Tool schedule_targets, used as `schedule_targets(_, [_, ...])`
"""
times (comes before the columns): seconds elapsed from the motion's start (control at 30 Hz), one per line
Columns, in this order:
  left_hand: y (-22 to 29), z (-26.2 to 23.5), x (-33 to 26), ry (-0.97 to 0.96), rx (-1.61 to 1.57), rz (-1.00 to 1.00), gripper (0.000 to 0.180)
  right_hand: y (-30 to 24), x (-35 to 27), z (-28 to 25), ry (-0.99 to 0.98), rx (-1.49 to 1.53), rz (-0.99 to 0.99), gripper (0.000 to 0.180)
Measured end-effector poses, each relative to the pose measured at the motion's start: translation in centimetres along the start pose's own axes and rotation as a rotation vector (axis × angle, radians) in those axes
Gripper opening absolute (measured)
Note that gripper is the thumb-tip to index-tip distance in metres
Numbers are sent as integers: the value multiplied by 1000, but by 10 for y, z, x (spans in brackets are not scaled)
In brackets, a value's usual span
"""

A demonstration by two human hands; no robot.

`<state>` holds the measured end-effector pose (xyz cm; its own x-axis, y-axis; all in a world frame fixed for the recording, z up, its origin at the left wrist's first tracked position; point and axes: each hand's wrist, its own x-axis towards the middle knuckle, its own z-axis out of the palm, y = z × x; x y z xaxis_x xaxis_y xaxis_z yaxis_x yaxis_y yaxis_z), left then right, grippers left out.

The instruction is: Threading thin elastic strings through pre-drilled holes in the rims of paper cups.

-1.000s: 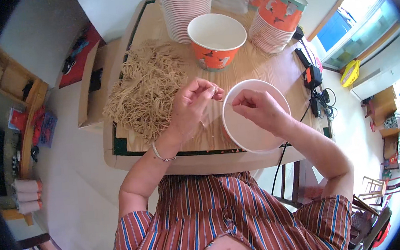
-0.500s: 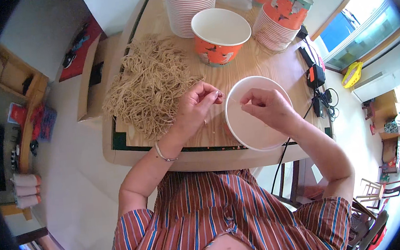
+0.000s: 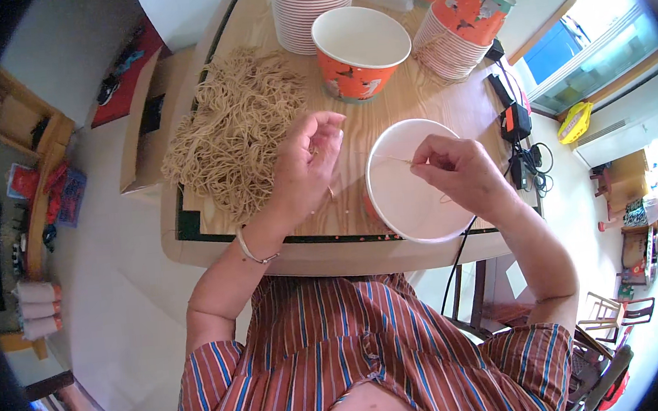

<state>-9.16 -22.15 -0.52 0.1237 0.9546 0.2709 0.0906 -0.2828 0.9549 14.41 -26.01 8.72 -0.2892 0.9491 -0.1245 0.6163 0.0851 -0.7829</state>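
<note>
My right hand (image 3: 457, 166) is over the near paper bucket (image 3: 379, 201), pinching a fine thread (image 3: 395, 158) that stretches a little to the left. A short orange strand (image 3: 445, 199) shows below those fingers, against the bucket's white inside. My left hand (image 3: 313, 149) hovers between the bucket and a loose heap of beige cords (image 3: 238, 135). Its thumb and index finger are apart, with nothing clearly visible between them. A thin orange bit (image 3: 331, 193) shows just under its wrist side; I cannot tell whether it hangs or lies on the table.
Behind the near bucket stands an orange-patterned bucket (image 3: 364, 60). A tall stack of white buckets (image 3: 306, 14) and an inverted orange stack (image 3: 459, 37) stand farther back. Black adapters and cables (image 3: 520, 125) run along the table's right side. An open cardboard box (image 3: 138, 135) sits at the left.
My hands have drawn apart: the right moved rightward with the thread, and the left shifted slightly left as its fingers parted. The whole view has tilted a little.
</note>
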Motion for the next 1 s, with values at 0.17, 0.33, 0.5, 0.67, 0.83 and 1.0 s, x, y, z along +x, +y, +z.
schedule_targets(0.17, [47,3,9,-173,357,598,21,-26,-13,-5,71,-159,14,9])
schedule_targets(0.33, [58,22,10,-331,271,645,20,-48,-27,-7,179,-244,-105,8])
schedule_targets(0.5, [63,27,13,-393,171,603,13,-54,-31,-11,249,-303,-167,9])
schedule_targets(0.67, [64,18,15,-397,119,509,12,-48,-34,-19,204,-244,-254,7])
schedule_targets(0.83, [61,6,14,-365,153,404,10,-52,-31,-23,165,-192,-227,5])
schedule_targets(1.0, [65,16,10,-445,-107,348,23,-53,-26,-26,109,-49,-221,7])
